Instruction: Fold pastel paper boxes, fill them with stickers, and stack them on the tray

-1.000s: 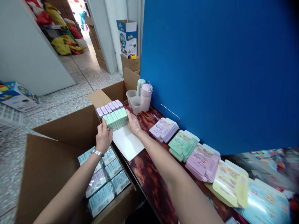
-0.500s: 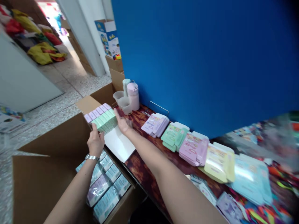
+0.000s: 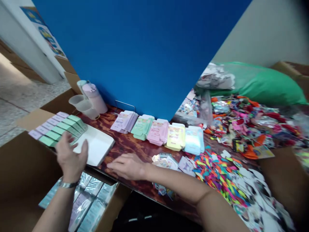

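Observation:
My left hand (image 3: 71, 158), with a metal watchband at its wrist, is raised near the front of the green small boxes (image 3: 51, 135), fingers apart and nothing visible in it. Behind those stands a row of purple small boxes (image 3: 47, 125). A white flat box (image 3: 96, 145) lies beside them. Over the dark red table (image 3: 135, 148), my right hand (image 3: 129, 166) hovers or rests palm down, its fingers extended and slightly blurred. Purple (image 3: 124, 121), green (image 3: 142, 127), pink (image 3: 158, 131), yellow (image 3: 175, 137) and blue flat cartons (image 3: 193, 140) lie in a line behind it.
Cups (image 3: 84, 106) and a pink bottle (image 3: 95, 98) stand at the back left. A blue panel (image 3: 145, 58) rises behind the table. Below left, an open carton (image 3: 116, 206) holds wrapped packs. Colourful small pieces (image 3: 217, 174) cover the right side.
The view has turned to the right. My right hand has left the green boxes and moved toward the table's front edge. My left hand has drawn back from the boxes.

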### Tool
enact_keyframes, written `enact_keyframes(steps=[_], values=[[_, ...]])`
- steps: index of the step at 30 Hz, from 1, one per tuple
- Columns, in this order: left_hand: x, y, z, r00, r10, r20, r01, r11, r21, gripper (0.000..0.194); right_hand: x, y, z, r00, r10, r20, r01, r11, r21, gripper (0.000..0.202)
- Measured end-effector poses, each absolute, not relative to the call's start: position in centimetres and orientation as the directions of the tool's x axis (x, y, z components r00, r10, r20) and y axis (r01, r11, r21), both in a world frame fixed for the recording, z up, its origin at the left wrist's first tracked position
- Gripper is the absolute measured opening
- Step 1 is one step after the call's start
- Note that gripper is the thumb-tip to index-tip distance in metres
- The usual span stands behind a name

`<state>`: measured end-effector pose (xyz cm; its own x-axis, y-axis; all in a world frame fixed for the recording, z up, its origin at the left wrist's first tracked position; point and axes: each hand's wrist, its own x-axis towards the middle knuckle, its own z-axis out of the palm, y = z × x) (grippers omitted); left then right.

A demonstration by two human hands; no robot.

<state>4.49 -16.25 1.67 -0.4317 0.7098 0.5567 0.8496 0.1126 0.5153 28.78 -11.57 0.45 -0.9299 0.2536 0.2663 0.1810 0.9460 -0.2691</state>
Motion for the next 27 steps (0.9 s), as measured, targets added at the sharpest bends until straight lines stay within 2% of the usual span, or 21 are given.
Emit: enact_keyframes(steps=[2,5,7,10,12,15,20,27], values=[[10.3,-13.9,2.6,-0.296,0.786,0.543,0.826,-0.075,0.559,0.055,33.4,-12.2,-0.1,-0.893,0.309,0.327,0.254,0.946,-0.199,0.032],[18.0,-10.1,3.1,-0.056,0.883,0.467,0.763,-0.264,0.591,0.042,38.3,-10.7,-0.5,-0.766,0.492,0.414,0.506,0.858,-0.084,0.035],[21.7,-7.6,2.9,0.027,0.95,0.31,0.757,-0.222,0.614,0.046,40.4,-8.8,-0.8,-0.687,0.623,0.374,0.665,0.746,-0.022,0.041],[25.3,-4.5,2.1,0.09,0.969,0.229,0.801,-0.207,0.561,0.047,42.2,-6.6,-1.8,-0.61,0.76,0.224,0.783,0.622,0.024,0.042],[26.8,-3.2,1.6,0.123,0.973,0.194,0.844,-0.206,0.496,0.047,42.8,-6.2,-2.7,-0.586,0.79,0.183,0.806,0.592,0.027,0.042],[28.5,-2.2,1.0,0.131,0.982,0.138,0.908,-0.175,0.38,0.05,42.9,-6.8,-4.1,-0.555,0.803,0.216,0.825,0.565,0.018,0.042],[30.5,-1.5,0.4,0.092,0.991,0.093,0.973,-0.109,0.204,0.074,42.3,-7.6,-5.1,-0.517,0.818,0.251,0.842,0.538,-0.02,0.04],[32.1,-0.5,0.0,0.036,0.997,0.075,0.996,-0.042,0.073,0.085,43.0,-7.8,-4.5,-0.531,0.799,0.283,0.821,0.568,-0.063,0.036]])
